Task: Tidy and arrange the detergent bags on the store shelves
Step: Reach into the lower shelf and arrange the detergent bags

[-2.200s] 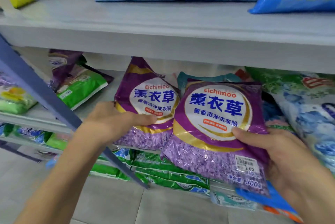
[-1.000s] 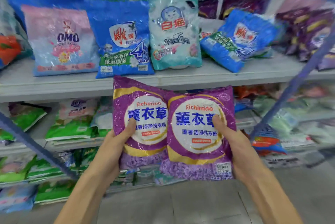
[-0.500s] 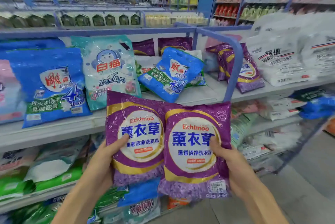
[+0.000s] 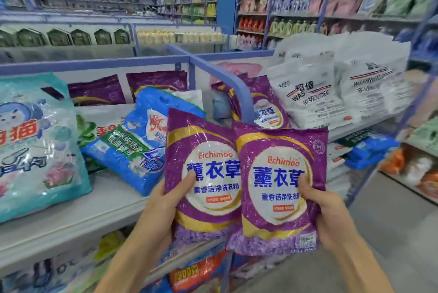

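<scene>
I hold two purple Eichimoo detergent bags side by side in front of the shelf. My left hand [image 4: 163, 207] grips the left purple bag [image 4: 201, 150] at its lower left edge, thumb on the front. My right hand [image 4: 324, 209] grips the right purple bag [image 4: 277, 150] at its lower right edge, thumb across the label. The right bag overlaps the left one slightly. More purple bags [image 4: 267, 105] of the same kind stand on the upper shelf behind a blue divider rail [image 4: 237, 84].
On the grey shelf [image 4: 71, 217] stand a teal bag [image 4: 35, 141] at the left and a tilted blue bag [image 4: 135, 148]. White bags [image 4: 315, 86] fill the right section. Lower shelves hold green, orange and blue bags. An aisle floor [image 4: 391, 217] opens at the right.
I lifted both purple bags from the lower shelf up to the upper shelf's height, and my view swung right toward the divider and the white bags. Both grips stayed the same.
</scene>
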`<state>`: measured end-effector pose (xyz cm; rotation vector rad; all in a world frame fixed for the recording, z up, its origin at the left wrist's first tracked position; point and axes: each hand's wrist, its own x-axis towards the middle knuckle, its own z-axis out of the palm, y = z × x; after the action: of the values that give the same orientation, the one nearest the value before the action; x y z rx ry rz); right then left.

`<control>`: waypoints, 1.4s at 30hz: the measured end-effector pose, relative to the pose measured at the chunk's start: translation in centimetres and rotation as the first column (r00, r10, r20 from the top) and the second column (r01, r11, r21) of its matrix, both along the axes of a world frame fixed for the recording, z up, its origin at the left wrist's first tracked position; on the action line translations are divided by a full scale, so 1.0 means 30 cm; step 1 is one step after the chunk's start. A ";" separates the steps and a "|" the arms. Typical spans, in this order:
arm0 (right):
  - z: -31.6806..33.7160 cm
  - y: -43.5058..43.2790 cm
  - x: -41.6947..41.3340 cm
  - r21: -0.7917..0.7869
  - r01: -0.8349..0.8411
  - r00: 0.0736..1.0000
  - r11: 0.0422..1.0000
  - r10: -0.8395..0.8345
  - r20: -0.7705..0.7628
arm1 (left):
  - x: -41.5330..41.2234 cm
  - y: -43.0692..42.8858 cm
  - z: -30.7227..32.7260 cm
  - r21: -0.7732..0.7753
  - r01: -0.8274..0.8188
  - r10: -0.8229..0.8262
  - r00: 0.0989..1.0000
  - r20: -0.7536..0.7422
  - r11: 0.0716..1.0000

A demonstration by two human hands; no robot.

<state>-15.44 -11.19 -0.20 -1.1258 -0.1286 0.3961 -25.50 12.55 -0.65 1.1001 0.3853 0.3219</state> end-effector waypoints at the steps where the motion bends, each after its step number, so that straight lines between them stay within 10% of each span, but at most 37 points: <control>1: -0.001 -0.024 0.046 0.010 -0.001 1.000 1.000 0.001 -0.001 | 0.040 -0.030 0.003 0.019 0.011 -0.011 1.000 0.003 1.000; 8: -0.008 -0.195 0.410 0.022 0.016 0.999 1.000 -0.017 0.042 | 0.318 -0.341 0.023 0.238 0.153 -0.161 0.987 0.014 0.959; 19: 0.052 -0.024 1.010 -0.115 -0.207 0.934 0.971 0.231 0.271 | 0.894 -0.328 0.039 0.179 -0.618 0.618 0.784 0.060 0.766; 30: -0.120 0.170 1.093 -0.181 -0.017 0.869 0.983 0.104 0.483 | 1.024 -0.219 -0.072 0.466 -0.751 0.830 0.555 0.059 0.469; 42: -0.104 0.196 1.243 -0.360 -0.103 0.850 0.927 0.270 0.452 | 1.077 -0.171 -0.039 0.261 -0.783 0.807 0.591 0.025 0.565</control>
<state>21.85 -5.31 -3.33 -1.5345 -0.6558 0.2992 6.82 7.43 -1.81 1.1282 0.9652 1.1679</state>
